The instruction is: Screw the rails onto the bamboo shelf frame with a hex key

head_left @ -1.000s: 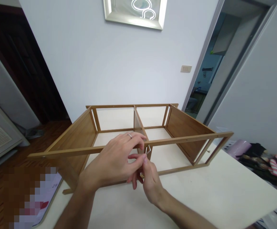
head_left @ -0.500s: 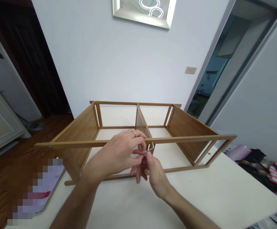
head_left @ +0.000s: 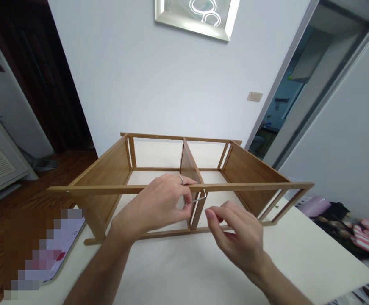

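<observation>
A wooden shelf frame [head_left: 251,187] lies on its side on the white table, its middle board [head_left: 190,159] reaching from the near rail to the far one. At the middle of the near rail a bent metal hex key [head_left: 198,198] has its short end against the rail's front face. My left hand [head_left: 163,199] pinches the key's long arm between thumb and finger, with other fingers resting over the rail. To the right, my right hand [head_left: 238,231] is apart from key and frame, fingers curled in. Whether anything small is inside it is hidden.
The white table [head_left: 184,271] carries the frame, with a mat or board [head_left: 65,245], partly blurred out, at its left edge. Several clothes and bags [head_left: 337,216] are piled beyond the right edge. A wall with a picture frame [head_left: 192,25] stands behind.
My right hand has let go of the hex key and moved right, away from the rail. My left hand stays at the rail, still gripping the key.
</observation>
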{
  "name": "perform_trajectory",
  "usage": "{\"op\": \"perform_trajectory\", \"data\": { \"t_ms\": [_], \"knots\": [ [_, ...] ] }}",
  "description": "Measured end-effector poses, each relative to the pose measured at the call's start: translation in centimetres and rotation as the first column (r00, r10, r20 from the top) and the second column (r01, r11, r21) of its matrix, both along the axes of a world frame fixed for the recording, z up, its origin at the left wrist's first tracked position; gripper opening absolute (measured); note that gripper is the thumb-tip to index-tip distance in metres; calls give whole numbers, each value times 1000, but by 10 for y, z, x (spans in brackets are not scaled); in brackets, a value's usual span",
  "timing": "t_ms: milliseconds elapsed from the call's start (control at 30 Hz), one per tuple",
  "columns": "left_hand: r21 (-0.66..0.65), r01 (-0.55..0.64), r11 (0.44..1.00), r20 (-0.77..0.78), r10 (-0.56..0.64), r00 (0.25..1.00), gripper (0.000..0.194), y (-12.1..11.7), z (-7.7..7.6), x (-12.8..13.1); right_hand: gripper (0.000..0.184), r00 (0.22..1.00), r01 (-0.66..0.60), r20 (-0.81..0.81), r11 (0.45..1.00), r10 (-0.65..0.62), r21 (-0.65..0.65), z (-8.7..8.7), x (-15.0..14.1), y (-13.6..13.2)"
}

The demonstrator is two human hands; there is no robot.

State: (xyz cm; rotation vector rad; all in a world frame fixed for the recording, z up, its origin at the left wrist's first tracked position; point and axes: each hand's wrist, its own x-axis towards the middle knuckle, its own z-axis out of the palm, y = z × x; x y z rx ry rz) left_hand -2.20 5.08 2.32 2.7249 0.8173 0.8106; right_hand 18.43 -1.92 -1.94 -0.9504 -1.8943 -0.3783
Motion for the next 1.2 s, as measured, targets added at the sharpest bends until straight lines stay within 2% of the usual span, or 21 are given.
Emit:
{"op": "perform_trajectory", "data": {
  "t_ms": [67, 133, 233, 300, 367, 467, 633, 833, 1000, 1200],
  "knots": [
    [0, -2, 1000, 11, 2, 1000, 12, 0, 0, 0, 8, 992, -21, 128, 990, 3, 139, 16, 5, 3],
    [-10, -1, 1000, 18, 2, 1000, 12, 1, 0, -1, 10, 969, -35, 247, 989, -1, 141, 31, 8, 10],
    [-34, 16, 999, 33, -15, 999, 12, 2, 0, -2, 9, 931, -39, 361, 999, 42, -16, 46, 10, 20],
    [-48, 20, 999, 34, -18, 999, 11, 4, 1, -3, 9, 921, -46, 377, 988, 100, -149, 50, 10, 25],
    [-64, 12, 998, 27, -10, 1000, 10, 4, 0, -5, 9, 921, -59, 362, 969, 146, -241, 51, 11, 28],
    [-73, -4, 997, 8, 4, 1000, 7, 3, 0, -7, 9, 928, -92, 322, 954, 186, -286, 49, 10, 32],
    [-69, -22, 997, -35, 19, 999, 16, -1, 2, -7, 12, 932, -191, 263, 954, 250, -232, 45, 11, 39],
    [-157, -6, 988, -12, 4, 1000, 10, 1, 5, -7, 8, 935, -204, 238, 948, 262, -245, 41, 15, 41],
    [-188, 37, 981, 46, -29, 999, 14, 4, 4, -7, 17, 939, -226, 213, 953, 268, -204, 38, 14, 40],
    [-227, 4, 974, 111, 22, 994, 15, 9, 1, -8, 30, 925, -243, 250, 952, 285, -186, 37, 16, 42]
  ]
}}
